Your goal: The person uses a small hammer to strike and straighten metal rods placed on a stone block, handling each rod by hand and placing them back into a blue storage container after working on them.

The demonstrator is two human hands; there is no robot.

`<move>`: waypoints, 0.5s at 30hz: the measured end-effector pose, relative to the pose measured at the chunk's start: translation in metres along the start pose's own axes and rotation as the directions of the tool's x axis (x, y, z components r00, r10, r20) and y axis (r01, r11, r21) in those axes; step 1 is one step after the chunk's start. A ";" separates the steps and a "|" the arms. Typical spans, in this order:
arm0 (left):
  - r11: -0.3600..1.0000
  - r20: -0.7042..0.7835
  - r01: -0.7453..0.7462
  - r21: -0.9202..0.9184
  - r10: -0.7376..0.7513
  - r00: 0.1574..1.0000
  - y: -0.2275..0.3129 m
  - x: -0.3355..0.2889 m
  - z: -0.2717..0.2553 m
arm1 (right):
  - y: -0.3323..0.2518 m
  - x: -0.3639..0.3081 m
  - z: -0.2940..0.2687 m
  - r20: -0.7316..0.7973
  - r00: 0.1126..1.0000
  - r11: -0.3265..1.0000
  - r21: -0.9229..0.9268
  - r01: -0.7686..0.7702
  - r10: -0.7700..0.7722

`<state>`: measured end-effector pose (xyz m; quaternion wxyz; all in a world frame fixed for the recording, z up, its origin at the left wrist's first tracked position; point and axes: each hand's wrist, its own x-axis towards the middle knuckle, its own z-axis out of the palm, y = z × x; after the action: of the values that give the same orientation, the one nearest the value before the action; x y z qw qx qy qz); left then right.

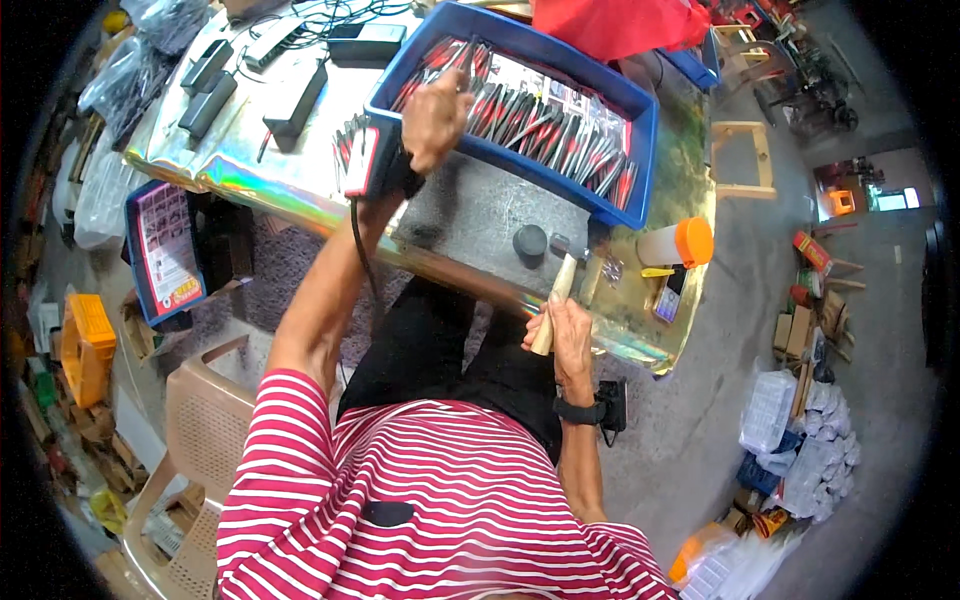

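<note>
- Two bare hands work at a table (235,165) covered in shiny foil.
- Right hand (568,335): closed around the pale wooden handle of a hammer (562,285), near the table's front edge. The hammer slants upward, its metal head just beside a round black block (529,241); whether the head touches anything below, I cannot tell.
- Left hand (435,120): reaches over the left end of a blue bin (647,150), its fingers bent inward close to the tools there; whether it has hold of one, I cannot tell.
- Many slim red-and-black tools (560,140) lie side by side in the bin, in a long slanting row with more at the left end.
- The black block stands on a grey plate (480,200) in front of the bin.
- Right of the hammer are a jar with an orange lid (692,242), a small yellow scoop (656,272) and a phone (670,296).
- A red cloth (610,28) lies at the bin's far side.
- Several black boxes (297,108) sit on the table's left part.
</note>
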<state>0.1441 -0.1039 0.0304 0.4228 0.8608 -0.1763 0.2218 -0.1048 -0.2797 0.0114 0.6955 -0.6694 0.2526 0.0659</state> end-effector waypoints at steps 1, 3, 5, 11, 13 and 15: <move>0.998 0.021 0.000 0.059 -0.001 1.000 -0.006 0.008 0.000 | -0.001 -0.001 0.000 0.006 1.000 1.000 -0.007 0.005 -0.005; 0.926 0.122 0.120 0.359 -0.174 0.977 -0.028 0.021 0.010 | 0.000 -0.003 -0.002 0.005 1.000 1.000 -0.013 0.001 -0.001; 0.930 0.125 0.063 0.362 -0.115 0.985 -0.054 0.032 0.016 | 0.001 -0.003 -0.008 0.050 0.998 0.987 -0.150 0.050 -0.043; 0.902 0.303 -0.040 0.430 -0.103 0.947 -0.082 0.023 0.040 | -0.002 -0.010 -0.024 -0.057 0.998 0.962 -0.271 0.024 -0.041; 0.890 0.281 -0.022 0.455 -0.120 0.952 -0.077 0.023 0.039 | 0.002 -0.008 -0.035 -0.094 0.993 0.981 -0.184 0.055 -0.073; 0.876 0.340 -0.124 0.466 -0.047 0.939 -0.078 0.024 0.039 | 0.015 -0.001 -0.050 -0.174 0.981 0.992 -0.103 0.068 -0.085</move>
<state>0.2116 -0.0930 -0.0283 0.1543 0.9600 -0.2035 0.1147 -0.1255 -0.3261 -0.0005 0.6389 -0.7148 0.2844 -0.0087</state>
